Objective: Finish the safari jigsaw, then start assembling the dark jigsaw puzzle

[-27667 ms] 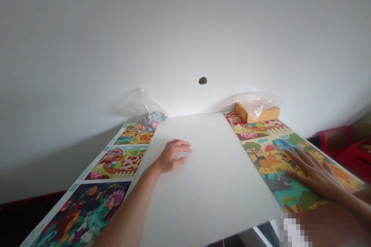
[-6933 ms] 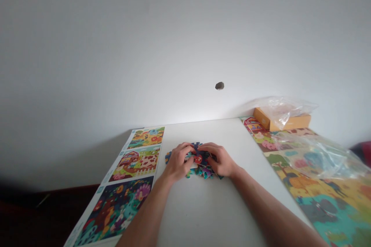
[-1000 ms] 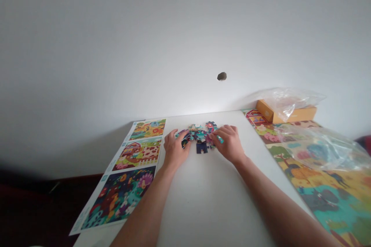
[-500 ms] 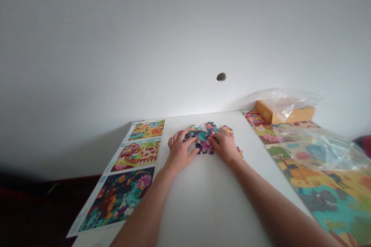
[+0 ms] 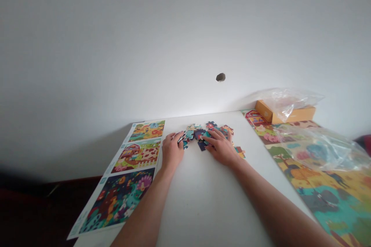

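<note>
Puzzle pieces (image 5: 199, 135) lie between left grip (image 5: 172, 151) and right grip (image 5: 222, 149), touching both.

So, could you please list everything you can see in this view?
puzzle pieces: several, overlapping and partly hidden; multicoloured; table centre
printed sheet: one, white with three colourful pictures, table's left side
animal pictures: at least two, multicoloured, table's right side
box: one, orange, far right
plastic bags: two, clear, one on the box, one on the animal pictures
table: one, white, below everything listed above
wall: one, whitish, behind the table
hole: one, dark, in the wall
unidentified item: one, dark red, right edge
left hand: one, bare, at the pieces' left end
right hand: one, bare, over the pieces' right part
</note>
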`<control>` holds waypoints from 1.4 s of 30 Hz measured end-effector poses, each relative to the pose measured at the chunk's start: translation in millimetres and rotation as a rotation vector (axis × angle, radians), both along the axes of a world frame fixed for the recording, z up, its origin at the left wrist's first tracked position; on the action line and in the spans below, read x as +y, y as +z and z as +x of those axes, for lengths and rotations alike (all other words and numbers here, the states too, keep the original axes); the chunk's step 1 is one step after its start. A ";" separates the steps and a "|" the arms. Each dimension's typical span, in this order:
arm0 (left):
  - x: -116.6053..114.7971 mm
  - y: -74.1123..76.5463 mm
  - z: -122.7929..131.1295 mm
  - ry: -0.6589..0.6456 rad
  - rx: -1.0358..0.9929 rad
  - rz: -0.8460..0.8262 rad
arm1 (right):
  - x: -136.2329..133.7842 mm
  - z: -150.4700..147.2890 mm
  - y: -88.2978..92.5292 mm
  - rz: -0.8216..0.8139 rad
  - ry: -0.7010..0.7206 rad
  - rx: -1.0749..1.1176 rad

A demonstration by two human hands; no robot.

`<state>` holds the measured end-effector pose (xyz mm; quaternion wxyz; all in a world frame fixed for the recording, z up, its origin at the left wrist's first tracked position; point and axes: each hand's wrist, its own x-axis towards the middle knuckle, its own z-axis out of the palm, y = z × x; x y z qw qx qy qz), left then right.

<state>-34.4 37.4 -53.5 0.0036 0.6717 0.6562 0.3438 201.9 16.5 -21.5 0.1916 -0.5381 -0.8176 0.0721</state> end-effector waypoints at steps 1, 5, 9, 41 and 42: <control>-0.6 0.3 0.7 0.014 0.014 -0.006 | 1.0 0.6 -0.7 0.007 -0.009 -0.002; -3.9 2.1 6.0 -0.022 0.044 -0.024 | 4.4 1.5 -6.4 0.014 -0.034 -0.001; -11.0 7.7 12.7 -0.138 0.075 -0.016 | 7.8 3.6 -7.0 0.011 -0.068 0.020; -7.5 9.9 12.8 -0.093 0.023 -0.039 | -9.5 -20.9 5.7 -0.088 -0.371 0.033; -7.7 10.8 13.7 -0.103 0.008 -0.041 | -8.9 -21.0 4.8 -0.083 -0.353 0.038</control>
